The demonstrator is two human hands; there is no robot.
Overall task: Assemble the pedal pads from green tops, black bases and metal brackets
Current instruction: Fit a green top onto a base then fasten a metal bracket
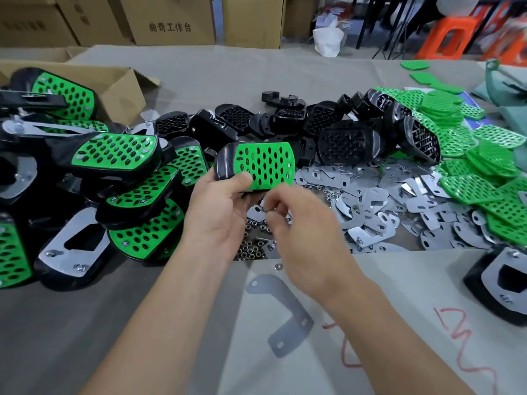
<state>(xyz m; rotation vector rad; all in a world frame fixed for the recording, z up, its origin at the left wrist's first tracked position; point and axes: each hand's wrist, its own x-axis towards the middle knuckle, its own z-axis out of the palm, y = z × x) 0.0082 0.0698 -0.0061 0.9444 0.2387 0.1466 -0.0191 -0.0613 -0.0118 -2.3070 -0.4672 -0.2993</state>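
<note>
The cardboard box [174,21] at the top centre of the frame carries five black printed characters, 曲奇工作台, on its front face. The second box [28,24], in the upper left corner, also bears a line of dark print, but it is too blurred to read. At the lower right, a red marker scrawl [456,333] runs across the pale sheet [413,275]; its strokes form no legible letter or number.
</note>
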